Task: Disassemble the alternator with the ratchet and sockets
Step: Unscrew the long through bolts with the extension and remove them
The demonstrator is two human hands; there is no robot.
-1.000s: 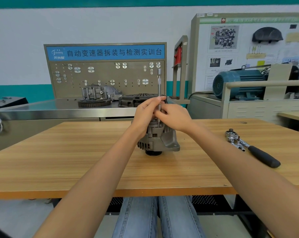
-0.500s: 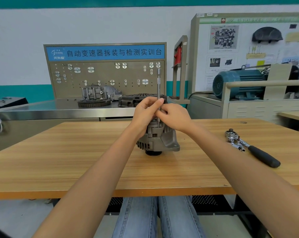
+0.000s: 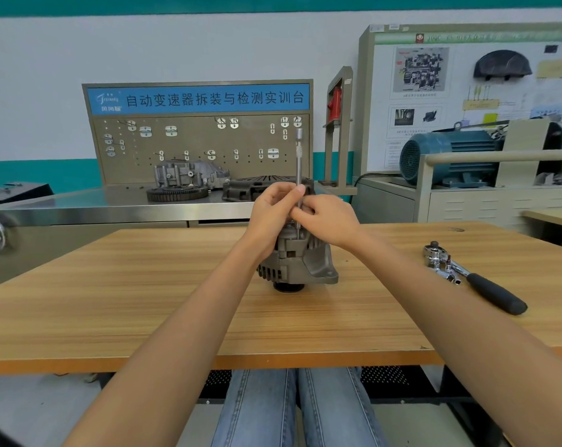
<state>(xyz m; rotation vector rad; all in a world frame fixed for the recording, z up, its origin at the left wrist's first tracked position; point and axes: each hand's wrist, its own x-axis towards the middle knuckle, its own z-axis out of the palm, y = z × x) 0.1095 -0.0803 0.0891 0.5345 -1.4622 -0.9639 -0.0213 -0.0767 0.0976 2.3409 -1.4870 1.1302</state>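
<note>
A grey alternator [image 3: 300, 264] stands on its black pulley in the middle of the wooden table [image 3: 144, 285]. A slim steel extension bar [image 3: 299, 156] rises upright from its top, its lower end hidden between my hands. My left hand [image 3: 273, 209] pinches the bar from the left with fingertips at its shaft. From the right, my right hand [image 3: 328, 219] closes its fingers around the same bar just above the alternator. The ratchet [image 3: 476, 279], chrome head and black handle, lies on the table to the right with loose sockets [image 3: 441, 267] beside its head.
Behind the table runs a steel bench [image 3: 79, 208] carrying a gear ring, a housing and a black cover, backed by a pegboard [image 3: 199, 146]. A blue electric motor [image 3: 447, 156] and display board stand at the back right. My legs in jeans are under the table's near edge.
The extension bar has shifted slightly and my fingers have changed their hold on it, as in twisting. The alternator and ratchet have stayed in place.
</note>
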